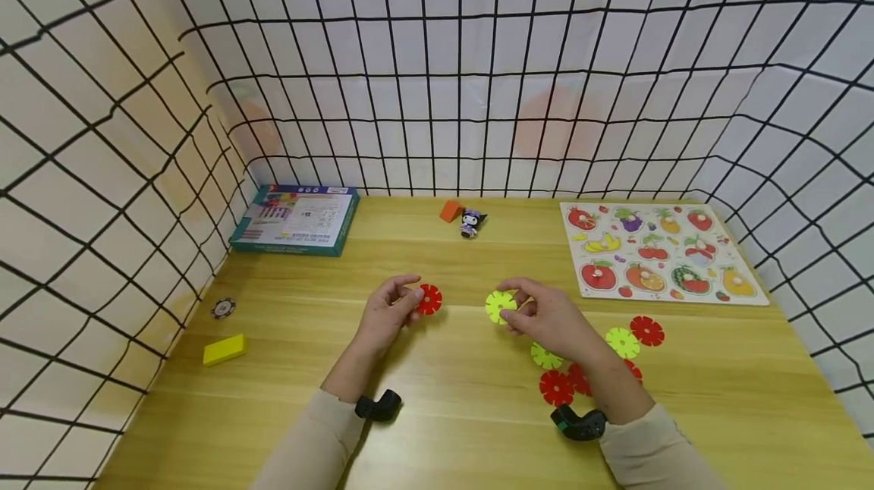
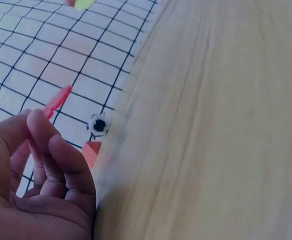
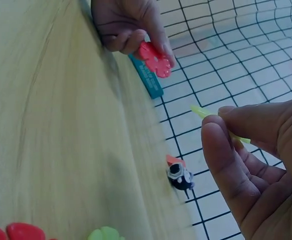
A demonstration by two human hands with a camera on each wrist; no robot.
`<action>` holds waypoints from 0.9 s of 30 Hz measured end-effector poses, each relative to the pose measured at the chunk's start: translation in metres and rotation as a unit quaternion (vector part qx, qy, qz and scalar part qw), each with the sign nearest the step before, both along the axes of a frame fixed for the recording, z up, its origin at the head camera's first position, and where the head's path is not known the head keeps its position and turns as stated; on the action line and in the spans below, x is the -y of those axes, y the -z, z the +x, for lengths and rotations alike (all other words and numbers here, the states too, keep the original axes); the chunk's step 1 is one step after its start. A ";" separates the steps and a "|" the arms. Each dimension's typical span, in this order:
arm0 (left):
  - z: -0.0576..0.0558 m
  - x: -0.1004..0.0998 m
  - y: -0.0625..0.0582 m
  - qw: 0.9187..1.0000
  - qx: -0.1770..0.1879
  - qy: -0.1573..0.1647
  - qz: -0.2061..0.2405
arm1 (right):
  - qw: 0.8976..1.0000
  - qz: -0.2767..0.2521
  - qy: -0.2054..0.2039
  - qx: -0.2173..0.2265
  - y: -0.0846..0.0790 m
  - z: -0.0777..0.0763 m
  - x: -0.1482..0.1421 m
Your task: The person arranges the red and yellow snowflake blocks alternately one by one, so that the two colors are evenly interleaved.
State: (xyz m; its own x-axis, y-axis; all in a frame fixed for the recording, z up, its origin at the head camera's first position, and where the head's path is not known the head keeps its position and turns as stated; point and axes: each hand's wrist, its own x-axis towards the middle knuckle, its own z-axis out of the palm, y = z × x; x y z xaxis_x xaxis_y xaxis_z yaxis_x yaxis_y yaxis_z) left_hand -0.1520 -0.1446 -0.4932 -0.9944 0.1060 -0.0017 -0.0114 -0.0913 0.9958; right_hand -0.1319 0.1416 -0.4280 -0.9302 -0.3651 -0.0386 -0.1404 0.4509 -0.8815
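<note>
Between thumb and fingers my left hand [image 1: 389, 312] pinches a red notched disc [image 1: 430, 299], held above the table. My right hand [image 1: 546, 315] pinches a yellow-green notched disc [image 1: 501, 307] of the same flower-like shape, a short way to the right. The two discs are apart, with a gap between them. In the right wrist view the red disc [image 3: 155, 60] shows its notched face, while the yellow-green disc [image 3: 198, 111] is seen nearly edge-on. Under and beside my right forearm lie several more discs, red [image 1: 556, 387] and yellow-green [image 1: 622, 342], some partly hidden by the arm.
A fruit puzzle board [image 1: 658, 255] lies at the back right, a flat box [image 1: 297, 221] at the back left. An orange block [image 1: 451, 211] and a small figurine [image 1: 470, 223] stand at the back. A yellow block [image 1: 224, 350] and a poker chip [image 1: 223, 308] lie left. Black netting surrounds the table.
</note>
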 end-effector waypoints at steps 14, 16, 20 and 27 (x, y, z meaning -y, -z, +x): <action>-0.003 0.056 -0.012 0.970 -0.017 -0.087 -0.224 | 0.997 0.049 -0.043 0.028 0.020 0.012 0.047; -0.003 0.072 -0.013 0.957 -0.014 -0.105 -0.270 | 0.997 0.048 -0.060 0.024 0.022 0.012 0.061; 0.000 0.098 -0.013 0.923 -0.013 -0.131 -0.361 | 0.996 0.033 -0.073 0.025 0.027 0.007 0.090; 0.001 0.115 -0.010 0.897 -0.011 -0.080 -0.435 | 0.998 0.010 -0.049 0.030 0.036 -0.008 0.139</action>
